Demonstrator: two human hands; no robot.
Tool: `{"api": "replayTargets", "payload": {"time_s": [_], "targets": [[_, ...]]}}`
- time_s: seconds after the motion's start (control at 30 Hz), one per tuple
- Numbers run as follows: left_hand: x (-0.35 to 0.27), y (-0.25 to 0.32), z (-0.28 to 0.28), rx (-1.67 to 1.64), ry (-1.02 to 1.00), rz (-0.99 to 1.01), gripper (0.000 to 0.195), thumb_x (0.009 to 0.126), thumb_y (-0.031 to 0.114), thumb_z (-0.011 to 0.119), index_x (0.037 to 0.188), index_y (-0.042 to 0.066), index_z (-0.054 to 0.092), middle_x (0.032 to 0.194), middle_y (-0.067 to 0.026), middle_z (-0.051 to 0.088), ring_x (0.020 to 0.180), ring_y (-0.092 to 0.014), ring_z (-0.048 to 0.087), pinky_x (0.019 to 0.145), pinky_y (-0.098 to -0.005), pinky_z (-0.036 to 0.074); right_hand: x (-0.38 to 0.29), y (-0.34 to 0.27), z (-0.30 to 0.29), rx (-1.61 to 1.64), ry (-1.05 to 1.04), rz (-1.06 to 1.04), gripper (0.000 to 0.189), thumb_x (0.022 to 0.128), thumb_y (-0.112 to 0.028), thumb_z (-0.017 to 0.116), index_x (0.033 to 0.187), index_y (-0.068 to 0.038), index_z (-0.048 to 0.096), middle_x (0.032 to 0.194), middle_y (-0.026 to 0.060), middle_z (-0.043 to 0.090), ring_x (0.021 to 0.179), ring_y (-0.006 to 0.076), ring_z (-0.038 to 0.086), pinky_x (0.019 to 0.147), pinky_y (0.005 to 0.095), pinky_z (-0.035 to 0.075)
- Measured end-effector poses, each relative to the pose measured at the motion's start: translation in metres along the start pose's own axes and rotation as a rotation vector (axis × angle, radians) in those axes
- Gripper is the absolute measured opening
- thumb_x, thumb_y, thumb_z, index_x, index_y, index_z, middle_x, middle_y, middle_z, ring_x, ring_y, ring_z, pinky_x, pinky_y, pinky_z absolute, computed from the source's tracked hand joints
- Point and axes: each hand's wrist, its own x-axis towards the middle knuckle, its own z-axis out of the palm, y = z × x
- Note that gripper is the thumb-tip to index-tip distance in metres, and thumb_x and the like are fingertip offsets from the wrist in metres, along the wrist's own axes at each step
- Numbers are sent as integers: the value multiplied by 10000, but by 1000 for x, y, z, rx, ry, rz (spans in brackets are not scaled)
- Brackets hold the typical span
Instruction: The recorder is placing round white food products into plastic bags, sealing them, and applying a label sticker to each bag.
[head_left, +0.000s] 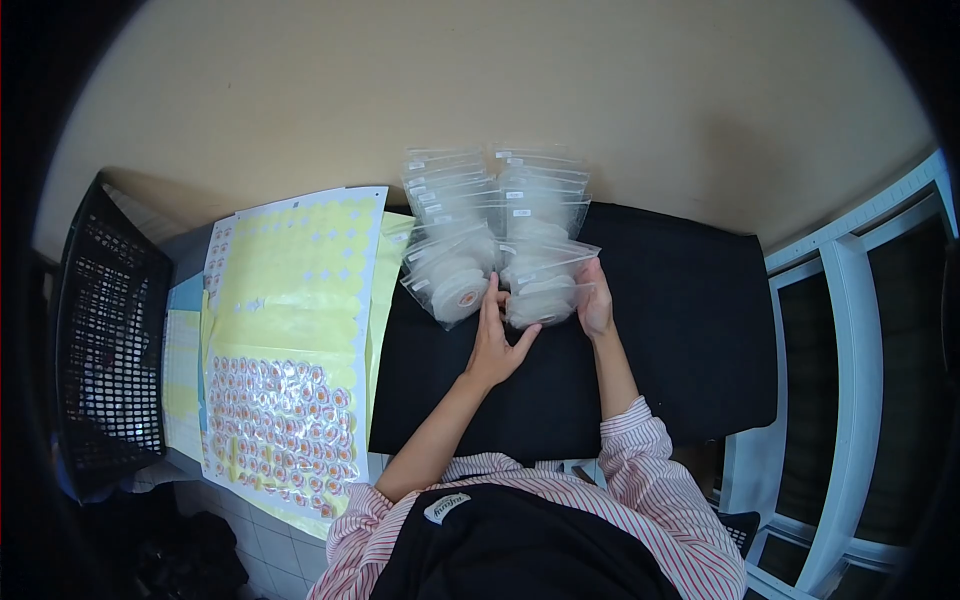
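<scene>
Two overlapping rows of clear plastic bags, each holding a round white item, lie on a black cloth. The front bag of the left row shows a round sticker with an orange centre. My left hand is between the fronts of the two rows, its fingers spread and touching the near end of the right row. At the other side of that row, my right hand rests its fingers against the bag edges; its fingers are partly hidden. Several bags bear small white labels.
To the left lie sticker sheets with yellow backing and rows of round stickers. A black plastic basket stands at the far left. Behind the black cloth rises a beige wall; white metal frames stand at the right.
</scene>
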Motion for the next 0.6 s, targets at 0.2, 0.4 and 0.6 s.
{"api": "replayTargets", "payload": {"time_s": [0.2, 0.4, 0.6], "targets": [[3, 0, 0, 24, -22, 34, 832, 664, 134, 671, 1285, -21, 139, 1075, -187, 362, 993, -273, 395, 845, -340, 337, -4, 11, -5, -62, 20, -31, 503, 882, -416, 285, 1076, 8, 474, 1042, 84, 517, 969, 155, 470, 849, 277, 342], [1, -4, 2, 198, 3, 116, 679, 668, 117, 657, 1211, -1, 267, 1154, -209, 293, 1033, -327, 361, 877, -371, 324, -9, 16, 10, -95, 153, -161, 570, 881, -458, 216, 1055, 15, 484, 1036, 84, 516, 954, 165, 469, 845, 276, 339], [3, 2, 3, 270, 27, 214, 589, 682, 123, 643, 1163, -6, 328, 1259, -241, 206, 1151, -358, 277, 918, -414, 295, -8, 22, 4, -136, 221, -192, 585, 884, -454, 193, 994, 20, 517, 984, 86, 538, 916, 166, 486, 831, 275, 345]]}}
